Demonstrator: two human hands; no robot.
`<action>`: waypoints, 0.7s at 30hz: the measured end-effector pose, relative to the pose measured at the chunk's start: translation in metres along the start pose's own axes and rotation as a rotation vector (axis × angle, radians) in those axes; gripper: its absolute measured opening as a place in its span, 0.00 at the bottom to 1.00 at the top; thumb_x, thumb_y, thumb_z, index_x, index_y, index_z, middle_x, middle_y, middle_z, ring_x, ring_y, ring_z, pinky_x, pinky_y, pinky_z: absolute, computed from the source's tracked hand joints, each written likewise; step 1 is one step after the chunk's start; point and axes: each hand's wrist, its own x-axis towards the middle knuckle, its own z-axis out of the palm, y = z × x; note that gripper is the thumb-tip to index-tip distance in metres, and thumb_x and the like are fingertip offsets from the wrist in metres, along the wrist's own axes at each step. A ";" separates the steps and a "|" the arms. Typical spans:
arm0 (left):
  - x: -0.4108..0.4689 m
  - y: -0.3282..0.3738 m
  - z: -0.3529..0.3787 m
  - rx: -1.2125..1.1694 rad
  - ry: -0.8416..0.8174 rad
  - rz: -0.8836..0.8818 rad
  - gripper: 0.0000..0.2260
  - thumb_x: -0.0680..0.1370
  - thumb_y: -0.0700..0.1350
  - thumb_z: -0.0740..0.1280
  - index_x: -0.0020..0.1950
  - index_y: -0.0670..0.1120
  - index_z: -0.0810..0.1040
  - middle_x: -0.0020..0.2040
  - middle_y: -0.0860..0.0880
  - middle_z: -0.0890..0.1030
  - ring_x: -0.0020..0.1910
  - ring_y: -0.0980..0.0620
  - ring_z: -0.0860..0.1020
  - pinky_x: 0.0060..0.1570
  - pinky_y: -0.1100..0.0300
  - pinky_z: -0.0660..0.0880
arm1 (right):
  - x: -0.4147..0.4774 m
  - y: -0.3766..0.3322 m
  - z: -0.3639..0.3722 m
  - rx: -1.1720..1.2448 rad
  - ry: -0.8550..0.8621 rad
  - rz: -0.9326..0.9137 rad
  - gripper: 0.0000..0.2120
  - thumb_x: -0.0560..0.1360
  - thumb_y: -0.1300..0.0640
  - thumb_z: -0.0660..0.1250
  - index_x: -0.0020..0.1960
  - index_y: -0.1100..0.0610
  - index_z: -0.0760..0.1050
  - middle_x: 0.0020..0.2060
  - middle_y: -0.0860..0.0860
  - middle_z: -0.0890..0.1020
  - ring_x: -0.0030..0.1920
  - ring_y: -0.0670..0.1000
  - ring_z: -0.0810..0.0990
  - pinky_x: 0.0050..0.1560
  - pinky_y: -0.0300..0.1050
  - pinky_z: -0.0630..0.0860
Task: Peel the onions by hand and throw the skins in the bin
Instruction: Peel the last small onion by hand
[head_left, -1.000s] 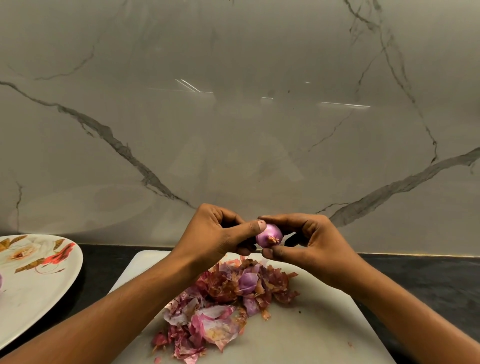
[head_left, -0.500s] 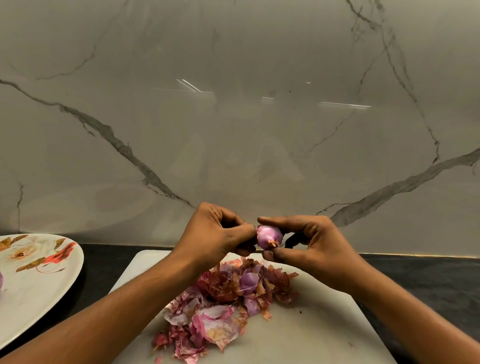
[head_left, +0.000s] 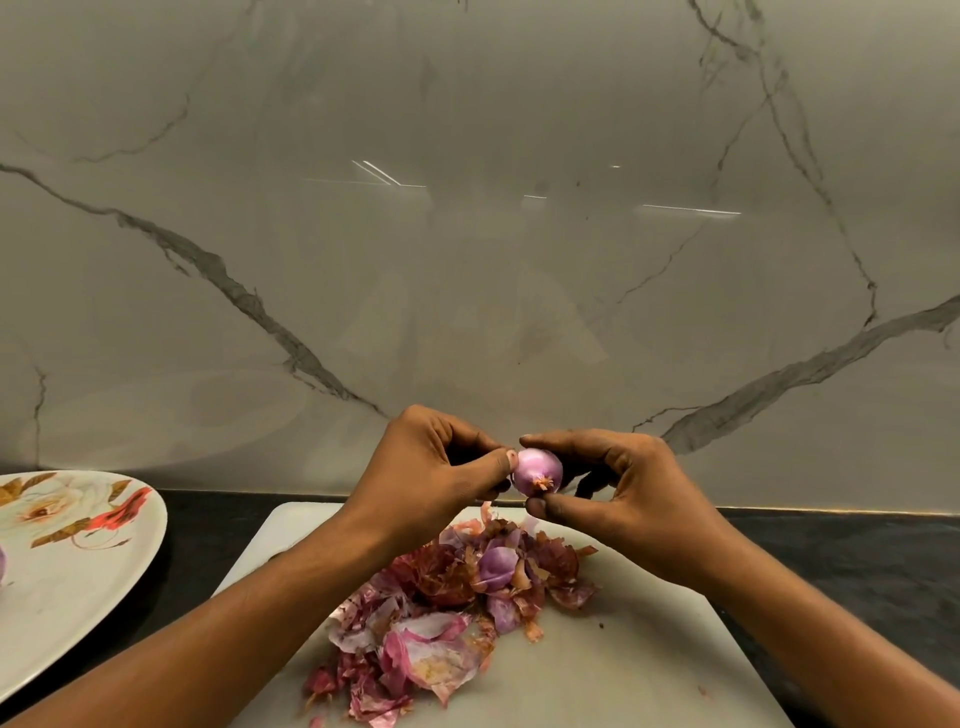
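A small purple onion (head_left: 535, 467) is held in the air above the white cutting board (head_left: 613, 675), its orange root tuft facing me. My right hand (head_left: 618, 483) pinches it between forefinger on top and thumb underneath. My left hand (head_left: 436, 467) grips its left side, thumb tip pressed against the skin. A heap of pink and brown onion skins (head_left: 447, 613) lies on the board below the hands. No bin is in view.
A white plate with a flower pattern (head_left: 67, 561) stands at the left on the dark counter (head_left: 857, 561); a sliver of a purple onion shows at its left edge. A marble wall rises right behind the board.
The onion has turned slightly in the fingers, and my left thumb has shifted on its left side. Both hands stay in place above the board.
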 end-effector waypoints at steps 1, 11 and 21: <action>-0.001 0.000 0.000 0.043 0.005 0.016 0.04 0.78 0.44 0.76 0.46 0.46 0.90 0.37 0.50 0.88 0.38 0.48 0.87 0.45 0.44 0.85 | 0.000 0.000 0.001 0.001 0.002 0.009 0.24 0.71 0.51 0.81 0.66 0.44 0.82 0.53 0.37 0.86 0.51 0.43 0.85 0.49 0.38 0.83; -0.006 -0.001 0.002 0.223 -0.006 0.181 0.04 0.76 0.42 0.76 0.41 0.47 0.88 0.34 0.53 0.85 0.34 0.52 0.84 0.35 0.56 0.82 | -0.002 -0.004 0.004 0.069 -0.018 0.000 0.25 0.71 0.52 0.82 0.66 0.48 0.82 0.54 0.43 0.87 0.51 0.47 0.88 0.52 0.46 0.86; -0.001 0.005 -0.003 -0.010 0.077 0.028 0.05 0.76 0.39 0.76 0.41 0.39 0.86 0.35 0.44 0.86 0.34 0.48 0.86 0.38 0.54 0.85 | 0.000 -0.004 0.000 0.234 -0.012 0.051 0.19 0.76 0.55 0.77 0.66 0.46 0.82 0.56 0.43 0.87 0.56 0.50 0.87 0.57 0.51 0.85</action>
